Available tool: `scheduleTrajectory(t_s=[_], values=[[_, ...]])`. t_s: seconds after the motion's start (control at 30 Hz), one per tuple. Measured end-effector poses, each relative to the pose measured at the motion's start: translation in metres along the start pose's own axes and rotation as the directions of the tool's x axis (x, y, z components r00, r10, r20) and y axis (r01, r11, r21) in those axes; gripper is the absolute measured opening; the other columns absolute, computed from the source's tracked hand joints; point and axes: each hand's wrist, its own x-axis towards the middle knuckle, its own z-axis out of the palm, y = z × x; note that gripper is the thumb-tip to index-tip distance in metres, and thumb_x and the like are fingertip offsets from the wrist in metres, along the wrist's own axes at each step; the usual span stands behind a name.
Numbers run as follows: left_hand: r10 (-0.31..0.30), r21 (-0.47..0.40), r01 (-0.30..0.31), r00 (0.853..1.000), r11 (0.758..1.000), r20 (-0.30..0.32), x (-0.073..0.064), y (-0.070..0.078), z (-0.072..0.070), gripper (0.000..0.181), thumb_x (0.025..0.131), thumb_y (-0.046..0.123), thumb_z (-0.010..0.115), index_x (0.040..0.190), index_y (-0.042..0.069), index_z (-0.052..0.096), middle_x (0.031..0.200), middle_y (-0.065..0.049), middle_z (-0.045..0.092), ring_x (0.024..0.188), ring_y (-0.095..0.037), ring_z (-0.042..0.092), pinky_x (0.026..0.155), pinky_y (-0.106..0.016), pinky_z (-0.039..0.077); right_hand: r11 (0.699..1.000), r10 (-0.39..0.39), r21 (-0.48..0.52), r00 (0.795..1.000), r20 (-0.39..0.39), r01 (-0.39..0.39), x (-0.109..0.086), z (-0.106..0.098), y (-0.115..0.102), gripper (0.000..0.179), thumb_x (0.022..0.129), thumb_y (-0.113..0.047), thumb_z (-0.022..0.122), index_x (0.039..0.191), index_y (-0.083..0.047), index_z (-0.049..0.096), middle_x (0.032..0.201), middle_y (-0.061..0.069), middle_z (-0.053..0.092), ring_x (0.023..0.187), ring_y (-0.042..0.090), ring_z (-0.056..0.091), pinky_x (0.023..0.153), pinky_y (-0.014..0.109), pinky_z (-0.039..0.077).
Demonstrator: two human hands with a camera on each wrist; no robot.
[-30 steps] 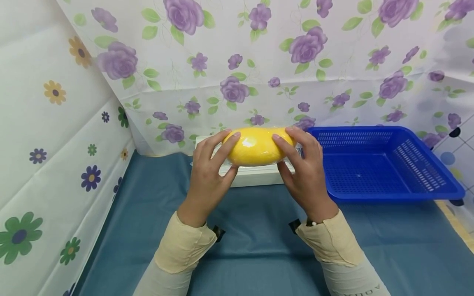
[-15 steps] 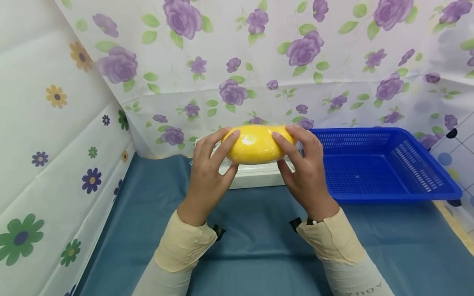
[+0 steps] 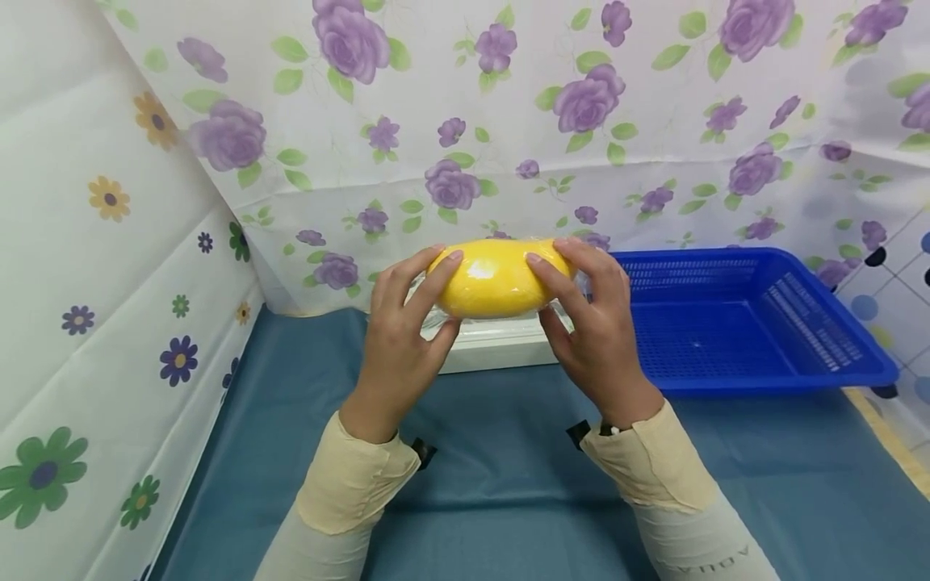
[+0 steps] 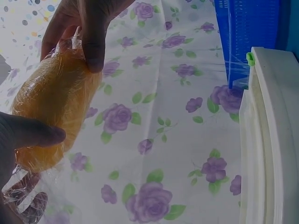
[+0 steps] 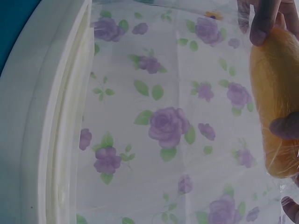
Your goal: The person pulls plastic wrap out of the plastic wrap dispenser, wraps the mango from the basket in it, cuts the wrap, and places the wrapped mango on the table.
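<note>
In the head view a smooth yellow, mango-shaped thing is held up lengthwise between both hands. Clear plastic film wraps it, with glossy highlights on top and bunched folds at its ends in the left wrist view. My left hand grips the left end, fingers over the top and thumb underneath. On the right end my right hand has the same grip. Behind and below lies a long white cling film dispenser, partly hidden by the hands; a small green piece sits at its end in the left wrist view.
A blue perforated plastic basket stands to the right of the dispenser. Dark teal cloth covers the table. Flower-printed sheets hang behind and along the left side.
Both hands keep their grip on the yellow thing, which has risen slightly against the backdrop. The head view has shifted a little; basket and dispenser have stayed in place.
</note>
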Motion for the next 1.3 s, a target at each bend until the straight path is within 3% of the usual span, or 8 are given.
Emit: scheduleTrajectory(t_s=[1.3], values=[[0.094, -0.014, -0.095, 0.995, 0.995, -0.038, 0.012, 0.012, -0.022, 0.062, 0.084, 0.000, 0.076, 0.142, 0.011, 0.056, 0.143, -0.018, 0.052, 0.125, -0.037, 0.049, 0.106, -0.049, 0.042, 0.997, -0.079, -0.011, 0.996, -0.031, 0.079, 0.024, -0.022, -0.014, 0.057, 0.083, 0.006, 0.076, 0.133, -0.017, 0.062, 0.137, 0.018, 0.053, 0.133, 0.038, 0.050, 0.112, 0.056, 0.036]])
